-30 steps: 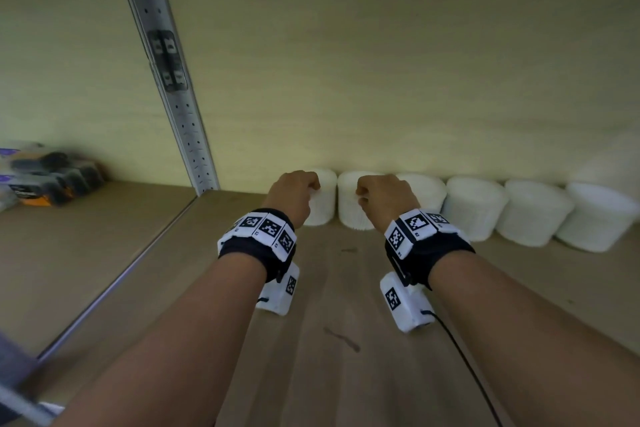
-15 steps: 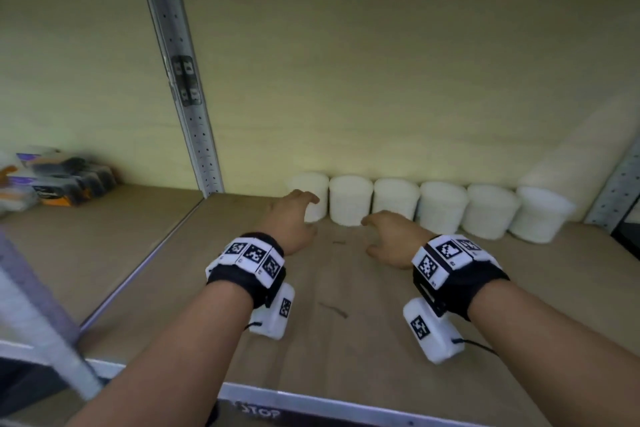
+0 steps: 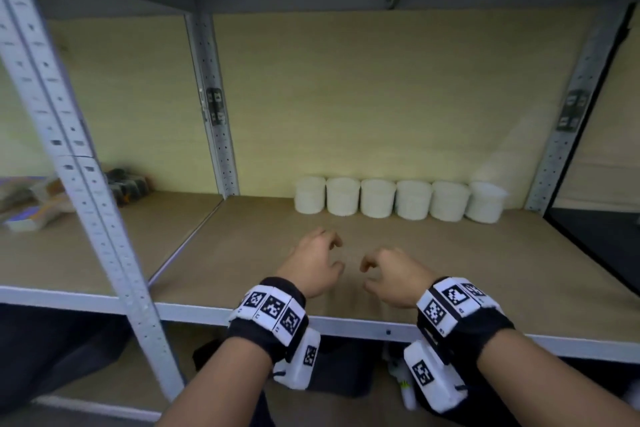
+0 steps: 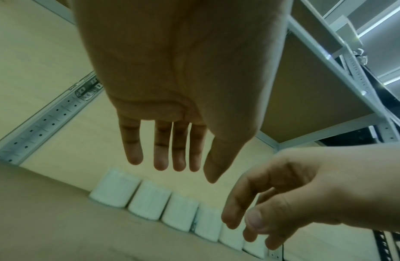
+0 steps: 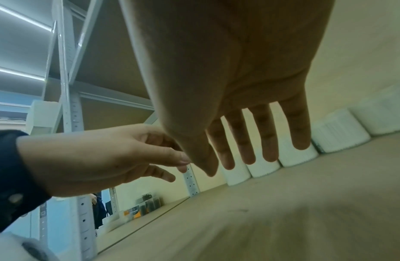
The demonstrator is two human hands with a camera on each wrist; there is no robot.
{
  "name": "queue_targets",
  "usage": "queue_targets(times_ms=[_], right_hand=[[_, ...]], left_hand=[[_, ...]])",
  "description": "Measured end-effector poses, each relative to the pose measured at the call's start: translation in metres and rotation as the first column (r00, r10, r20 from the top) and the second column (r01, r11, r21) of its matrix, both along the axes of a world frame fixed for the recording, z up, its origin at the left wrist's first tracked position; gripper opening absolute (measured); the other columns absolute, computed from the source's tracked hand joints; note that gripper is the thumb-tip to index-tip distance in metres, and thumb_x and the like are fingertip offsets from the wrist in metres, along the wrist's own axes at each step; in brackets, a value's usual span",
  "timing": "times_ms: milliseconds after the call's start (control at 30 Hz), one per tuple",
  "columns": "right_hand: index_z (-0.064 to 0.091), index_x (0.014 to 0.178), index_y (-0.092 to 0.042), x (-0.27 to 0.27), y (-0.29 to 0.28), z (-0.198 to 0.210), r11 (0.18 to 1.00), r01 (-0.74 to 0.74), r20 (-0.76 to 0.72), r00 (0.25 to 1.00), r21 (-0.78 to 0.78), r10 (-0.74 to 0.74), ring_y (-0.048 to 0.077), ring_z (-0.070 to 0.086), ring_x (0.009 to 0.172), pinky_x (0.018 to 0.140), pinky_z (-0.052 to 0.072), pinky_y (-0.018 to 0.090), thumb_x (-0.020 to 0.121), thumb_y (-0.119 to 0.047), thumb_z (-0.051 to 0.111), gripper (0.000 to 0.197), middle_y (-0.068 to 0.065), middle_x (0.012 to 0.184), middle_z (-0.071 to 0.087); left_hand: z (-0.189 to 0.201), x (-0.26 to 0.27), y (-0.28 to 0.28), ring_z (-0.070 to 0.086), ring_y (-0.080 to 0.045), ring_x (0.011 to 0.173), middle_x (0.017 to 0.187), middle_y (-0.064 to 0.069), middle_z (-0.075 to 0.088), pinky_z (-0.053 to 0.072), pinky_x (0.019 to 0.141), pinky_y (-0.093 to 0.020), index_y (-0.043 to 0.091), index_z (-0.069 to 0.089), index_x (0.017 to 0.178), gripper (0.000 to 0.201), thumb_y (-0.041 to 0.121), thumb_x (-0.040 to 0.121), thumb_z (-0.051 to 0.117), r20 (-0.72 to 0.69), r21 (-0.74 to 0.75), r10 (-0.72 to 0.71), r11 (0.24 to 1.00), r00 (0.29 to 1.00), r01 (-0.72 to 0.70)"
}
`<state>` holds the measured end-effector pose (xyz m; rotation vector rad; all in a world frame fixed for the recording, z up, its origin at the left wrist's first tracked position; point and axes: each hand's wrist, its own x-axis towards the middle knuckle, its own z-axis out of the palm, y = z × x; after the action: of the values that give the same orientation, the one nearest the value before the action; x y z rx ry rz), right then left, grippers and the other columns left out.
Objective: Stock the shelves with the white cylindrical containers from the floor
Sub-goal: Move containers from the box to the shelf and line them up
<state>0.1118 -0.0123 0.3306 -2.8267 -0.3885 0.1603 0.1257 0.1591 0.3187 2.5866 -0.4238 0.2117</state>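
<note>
Both grips are empty now. My left hand [image 3: 317, 262] and right hand [image 3: 389, 276] hang over the front part of the shelf [image 3: 519, 263], fingers loose and a little bent, holding nothing. The wrist views show the same: bare palms, fingers [image 4: 160, 150] spread and free.

A second ago both hands were fists, right up against the white tubs at the back. Half a second ago they were opening and sliding away. Now they have pulled back to near the front edge, and the view has backed off too, so the whole bay shows.

I think this means the last two tubs are set down and let go. Six white tubs [image 3: 398, 199] stand upright in one row against the back wall, side by side, touching or nearly so. The row sits well apart from both hands, straight ahead of them.

Lots of shelf is bare in front of the row. Next job, I guess, is reaching down to the floor for more tubs. No tub on the floor shows clearly here.
</note>
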Motion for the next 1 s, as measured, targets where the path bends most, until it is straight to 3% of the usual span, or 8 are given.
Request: queue_targets(times_ms=[233, 500, 600, 667, 767, 867, 933, 1000], right_hand=[[0.068, 0.095, -0.017, -0.053, 0.001, -0.034, 0.998, 0.043, -0.077, 0.996, 0.036, -0.04, 0.021, 0.063, 0.087, 0.078, 0.05, 0.029, 0.085, -0.028, 0.056, 0.019, 0.003, 0.093, 0.066], [0.067, 0.107, -0.011, -0.077, 0.0, -0.103, 0.988, 0.012, -0.408, 0.91, -0.152, -0.074, 0.021, 0.061, 0.088, 0.077, 0.045, 0.027, 0.089, -0.035, 0.057, 0.032, 0.008, 0.101, 0.068], [0.069, 0.091, -0.014, -0.075, -0.001, -0.143, 0.98, 0.007, -0.487, 0.867, -0.197, -0.104, 0.02, 0.06, 0.084, 0.073, 0.043, 0.026, 0.086, -0.038, 0.058, 0.027, 0.005, 0.092, 0.068], [0.065, 0.079, -0.012, -0.066, -0.006, -0.188, 0.985, 0.014, -0.504, 0.858, -0.172, -0.101, 0.018, 0.056, 0.076, 0.075, 0.04, 0.027, 0.08, -0.058, 0.059, 0.047, -0.002, 0.074, 0.059], [0.063, 0.115, -0.01, -0.068, -0.007, -0.232, 0.981, 0.061, -0.54, 0.828, -0.182, -0.152, 0.022, 0.061, 0.098, 0.08, 0.035, 0.024, 0.085, -0.046, 0.059, 0.047, 0.003, 0.106, 0.064], [0.056, 0.124, -0.01, -0.083, 0.002, -0.258, 0.979, 0.052, -0.557, 0.815, -0.199, -0.157, 0.025, 0.06, 0.111, 0.079, 0.039, 0.027, 0.088, -0.038, 0.055, 0.046, 0.01, 0.128, 0.06], [0.048, 0.136, -0.01, -0.086, 0.003, -0.297, 0.986, 0.101, -0.615, 0.772, -0.131, -0.161, 0.024, 0.051, 0.128, 0.089, 0.039, 0.028, 0.09, -0.05, 0.052, 0.061, 0.008, 0.137, 0.053], [0.04, 0.142, -0.012, -0.093, 0.005, -0.322, 0.994, 0.065, -0.673, 0.732, -0.089, -0.108, 0.022, 0.044, 0.134, 0.103, 0.038, 0.03, 0.081, -0.075, 0.041, 0.088, 0.001, 0.14, 0.044]], left_hand=[[-0.033, -0.067, -0.003, 0.051, -0.013, 0.076, 0.094, 0.002, 0.06, 0.042, 0.069, -0.023, 0.019, 0.06, 0.096, 0.012, 0.024, 0.086, 0.059, -0.147, -0.084, -0.049, 0.996, 0.988, 0.037], [-0.1, -0.093, -0.008, 0.062, -0.02, 0.088, 0.098, -0.006, 0.069, 0.047, 0.075, -0.026, 0.013, 0.065, 0.094, 0.013, 0.022, 0.085, 0.06, -0.449, -0.011, -0.067, 0.998, 0.891, 0.07], [-0.134, -0.09, -0.012, 0.063, -0.022, 0.093, 0.103, -0.006, 0.069, 0.052, 0.082, -0.03, 0.018, 0.065, 0.088, 0.008, 0.022, 0.083, 0.06, -0.556, 0.036, -0.032, 0.997, 0.83, 0.063], [-0.167, -0.086, -0.012, 0.065, -0.026, 0.098, 0.106, -0.007, 0.07, 0.054, 0.088, -0.037, 0.017, 0.067, 0.091, 0.016, 0.025, 0.079, 0.059, -0.608, 0.117, 0.011, 0.99, 0.794, 0.076], [-0.265, -0.065, -0.002, 0.066, -0.027, 0.091, 0.107, -0.002, 0.068, 0.056, 0.083, -0.04, 0.029, 0.06, 0.099, 0.039, 0.042, 0.062, 0.059, -0.677, 0.291, 0.163, 0.955, 0.718, 0.057], [-0.36, -0.056, 0.001, 0.064, -0.032, 0.09, 0.107, -0.005, 0.064, 0.055, 0.08, -0.046, 0.031, 0.053, 0.09, 0.031, 0.038, 0.061, 0.06, -0.751, 0.367, 0.207, 0.92, 0.627, 0.135], [-0.341, -0.074, -0.003, 0.06, -0.036, 0.104, 0.125, -0.01, 0.06, 0.051, 0.089, -0.053, 0.022, 0.057, 0.101, 0.031, 0.029, 0.07, 0.06, -0.77, 0.413, 0.198, 0.879, 0.607, 0.238], [-0.321, -0.094, -0.001, 0.035, -0.035, 0.137, 0.154, -0.001, 0.025, 0.038, 0.106, -0.057, 0.014, 0.035, 0.138, 0.063, 0.028, 0.081, 0.057, -0.802, 0.382, 0.185, 0.89, 0.568, 0.249]])
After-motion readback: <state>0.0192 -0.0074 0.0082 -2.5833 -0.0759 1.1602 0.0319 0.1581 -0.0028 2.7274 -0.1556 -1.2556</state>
